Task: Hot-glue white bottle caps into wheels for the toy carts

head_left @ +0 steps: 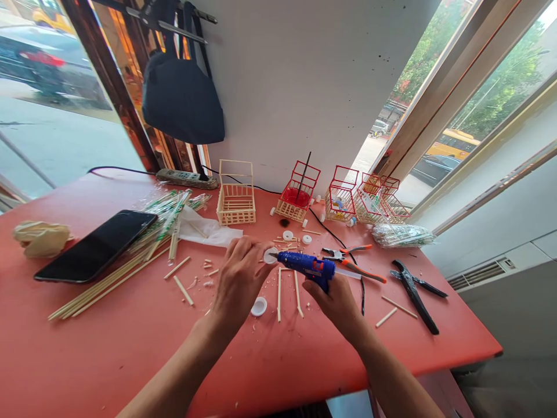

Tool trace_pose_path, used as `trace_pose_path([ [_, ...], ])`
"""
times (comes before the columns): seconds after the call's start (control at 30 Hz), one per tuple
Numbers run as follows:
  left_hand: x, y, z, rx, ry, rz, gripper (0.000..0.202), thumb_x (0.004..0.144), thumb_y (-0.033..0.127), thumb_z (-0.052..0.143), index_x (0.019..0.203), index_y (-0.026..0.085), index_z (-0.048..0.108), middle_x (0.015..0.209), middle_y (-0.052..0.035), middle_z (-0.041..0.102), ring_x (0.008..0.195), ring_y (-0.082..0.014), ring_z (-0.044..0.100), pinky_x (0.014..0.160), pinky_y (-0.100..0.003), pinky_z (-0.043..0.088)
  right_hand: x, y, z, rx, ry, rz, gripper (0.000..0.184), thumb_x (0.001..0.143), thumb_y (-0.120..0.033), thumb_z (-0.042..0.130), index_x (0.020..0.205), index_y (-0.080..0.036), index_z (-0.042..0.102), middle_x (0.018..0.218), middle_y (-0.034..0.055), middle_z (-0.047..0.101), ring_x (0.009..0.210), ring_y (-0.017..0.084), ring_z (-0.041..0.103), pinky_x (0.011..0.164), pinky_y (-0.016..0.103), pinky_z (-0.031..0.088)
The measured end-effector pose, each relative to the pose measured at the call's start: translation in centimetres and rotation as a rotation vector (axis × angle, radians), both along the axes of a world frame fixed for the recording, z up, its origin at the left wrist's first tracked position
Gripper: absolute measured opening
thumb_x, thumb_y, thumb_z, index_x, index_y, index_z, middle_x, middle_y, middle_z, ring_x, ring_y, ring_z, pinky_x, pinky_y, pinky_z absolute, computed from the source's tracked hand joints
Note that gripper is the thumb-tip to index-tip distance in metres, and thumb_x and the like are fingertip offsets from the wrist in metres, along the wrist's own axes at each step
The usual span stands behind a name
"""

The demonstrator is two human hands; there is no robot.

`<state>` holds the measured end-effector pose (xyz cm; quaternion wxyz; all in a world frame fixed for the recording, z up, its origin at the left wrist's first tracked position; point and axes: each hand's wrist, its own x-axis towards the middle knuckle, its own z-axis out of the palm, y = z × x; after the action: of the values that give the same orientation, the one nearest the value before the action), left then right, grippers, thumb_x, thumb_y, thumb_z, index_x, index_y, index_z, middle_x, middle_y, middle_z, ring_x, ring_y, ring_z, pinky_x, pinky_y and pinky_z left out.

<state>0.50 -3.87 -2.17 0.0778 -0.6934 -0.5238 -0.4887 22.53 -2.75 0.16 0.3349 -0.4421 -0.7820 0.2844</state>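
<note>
My left hand (238, 278) pinches a small white bottle cap (270, 255) above the middle of the table. In my right hand (339, 299) is a blue hot glue gun (304, 264), its nozzle pointing left at the cap. A clear glue stick (348, 274) sticks out of the gun's rear. The nozzle tip is at the cap; whether they touch I cannot tell. Below the hands lie a frame of thin wooden sticks (279, 296) and another white cap (259, 306). Two more white discs (288, 235) lie just beyond.
Small stick carts, one plain (236, 203) and several with red parts (298, 194), line the back. Orange-handled pliers (348, 255) and black-handled cutters (415, 293) lie right. A phone (96, 247), bundled sticks (117, 273) and a power strip (186, 177) are left. A black cord runs behind the gun.
</note>
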Motion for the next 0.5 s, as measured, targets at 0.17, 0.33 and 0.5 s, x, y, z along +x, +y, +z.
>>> trace_pose_path([
  [0.17, 0.04, 0.0, 0.04, 0.003, -0.012, 0.001, 0.02, 0.095, 0.015, 0.071, 0.114, 0.017, 0.069, 0.101, -0.007, 0.069, 0.096, -0.0262, 0.063, 0.087, -0.036, 0.054, 0.07, -0.02, -0.04, 0.0, -0.008, -0.007, 0.036, 0.097, -0.051, 0.06, 0.097, -0.019, 0.075, 0.058, -0.0018, 0.047, 0.052, 0.016, 0.04, 0.053, 0.027, 0.035],
  [0.33, 0.08, 0.01, 0.02, 0.005, -0.004, -0.003, 0.019, 0.094, 0.015, 0.072, 0.113, 0.015, 0.07, 0.1, -0.0073, 0.069, 0.096, -0.0263, 0.062, 0.087, -0.036, 0.053, 0.12, -0.07, -0.08, 0.006, -0.012, -0.007, 0.035, 0.097, -0.049, 0.06, 0.1, -0.019, 0.076, 0.061, -0.0009, 0.052, 0.055, 0.016, 0.043, 0.053, 0.026, 0.036],
  [0.5, 0.09, 0.04, -0.09, 0.016, -0.008, -0.008, 0.019, 0.094, 0.013, 0.073, 0.112, 0.015, 0.07, 0.099, -0.0071, 0.068, 0.095, -0.0264, 0.062, 0.085, -0.035, 0.053, 0.07, -0.19, 0.05, 0.043, -0.001, 0.014, 0.039, 0.098, -0.051, 0.06, 0.107, -0.017, 0.076, 0.063, 0.0, 0.056, 0.057, 0.017, 0.048, 0.055, 0.026, 0.039],
])
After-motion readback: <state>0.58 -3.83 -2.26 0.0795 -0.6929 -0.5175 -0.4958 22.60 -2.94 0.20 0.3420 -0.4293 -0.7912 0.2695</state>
